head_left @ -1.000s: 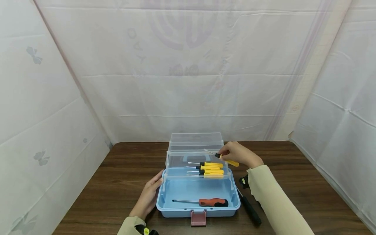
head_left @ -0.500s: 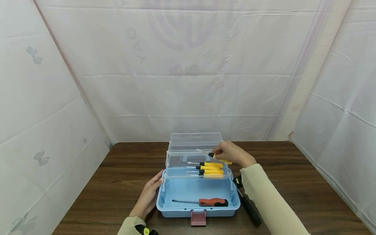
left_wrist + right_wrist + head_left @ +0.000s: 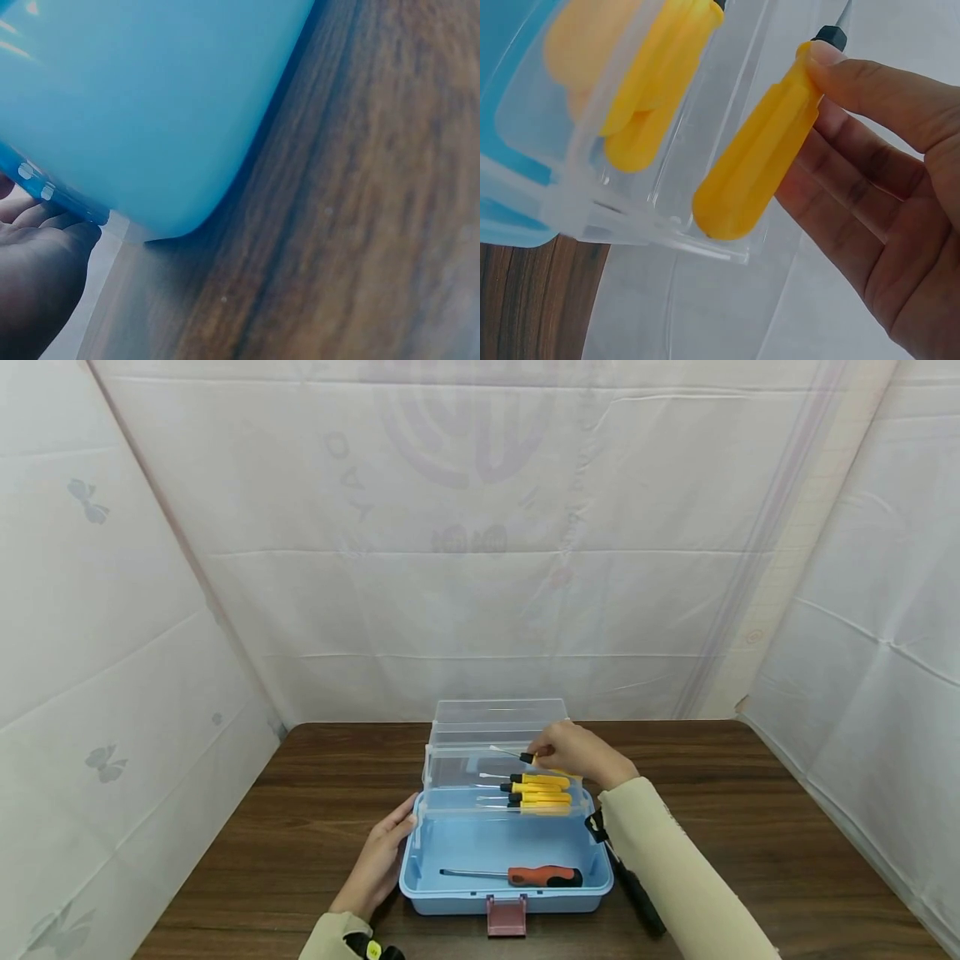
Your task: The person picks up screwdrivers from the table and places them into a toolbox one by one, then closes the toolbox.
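An open blue toolbox (image 3: 420, 881) stands on the brown table, its clear trays (image 3: 450, 772) folded up and back. My right hand (image 3: 542, 755) pinches a yellow-handled screwdriver (image 3: 527, 758) over the upper clear tray, its tip pointing left. In the right wrist view the thumb and fingers hold that yellow handle (image 3: 757, 161) just beside the tray wall. Three more yellow screwdrivers (image 3: 540, 793) lie in the tray. A red-and-black screwdriver (image 3: 543, 877) lies in the blue bottom. My left hand (image 3: 390, 835) rests against the box's left side, fingers (image 3: 37, 255) touching the blue wall (image 3: 150, 97).
A black-handled tool (image 3: 637, 893) lies on the table right of the box, partly under my right sleeve. A reddish latch (image 3: 506, 917) hangs at the box front. White sheets wall in the table (image 3: 750, 793) on three sides.
My right hand has carried the yellow screwdriver leftward, further over the clear tray. The left hand and the box have stayed put.
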Tool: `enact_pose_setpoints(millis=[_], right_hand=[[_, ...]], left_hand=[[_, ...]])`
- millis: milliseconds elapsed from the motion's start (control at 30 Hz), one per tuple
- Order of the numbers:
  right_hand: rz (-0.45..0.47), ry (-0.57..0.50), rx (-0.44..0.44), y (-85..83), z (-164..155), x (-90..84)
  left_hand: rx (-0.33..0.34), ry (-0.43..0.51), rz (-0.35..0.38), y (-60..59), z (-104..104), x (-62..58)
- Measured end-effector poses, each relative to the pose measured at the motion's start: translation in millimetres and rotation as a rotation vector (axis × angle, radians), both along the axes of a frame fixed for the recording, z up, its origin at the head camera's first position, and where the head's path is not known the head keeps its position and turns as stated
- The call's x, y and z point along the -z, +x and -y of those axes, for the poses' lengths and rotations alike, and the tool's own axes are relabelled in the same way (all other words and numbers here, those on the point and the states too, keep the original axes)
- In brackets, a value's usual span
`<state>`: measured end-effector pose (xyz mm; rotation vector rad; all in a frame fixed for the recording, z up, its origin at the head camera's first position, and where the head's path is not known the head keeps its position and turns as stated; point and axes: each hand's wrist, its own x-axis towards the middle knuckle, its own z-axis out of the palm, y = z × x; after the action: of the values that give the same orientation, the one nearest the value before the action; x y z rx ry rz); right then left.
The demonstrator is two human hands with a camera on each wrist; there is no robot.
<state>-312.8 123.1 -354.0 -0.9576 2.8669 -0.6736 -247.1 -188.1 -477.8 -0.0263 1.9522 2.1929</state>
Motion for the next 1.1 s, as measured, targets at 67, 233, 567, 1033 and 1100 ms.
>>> enact_pose_setpoints(millis=[67, 233, 567, 1033, 1100], right_hand=[[-0.002, 0.003, 0.005, 0.2, 2.2, 0.3], [-0.001, 0.003, 0.033, 0.6, 8.2, 3.1], [-0.03, 0.055, 0.06, 0.9, 16.9, 7.7], [-0.111, 0.076, 0.01, 1.7, 22.0, 11.1], [-0.13, 0.083, 0.004, 1.9, 22.2, 11.6]], left_hand=[[-0.003, -0.001, 0.003, -0.6, 0.0, -0.1], [-0.005, -0.002, 0.004, -1.0, 0.0, 0.2], [-0.006, -0.019, 0.002, -0.9, 0.4, 1.4], [0.012, -0.021, -0.013, 0.8, 0.0, 0.0], [0.006, -0.021, -0.011, 0.9, 0.1, 0.5]])
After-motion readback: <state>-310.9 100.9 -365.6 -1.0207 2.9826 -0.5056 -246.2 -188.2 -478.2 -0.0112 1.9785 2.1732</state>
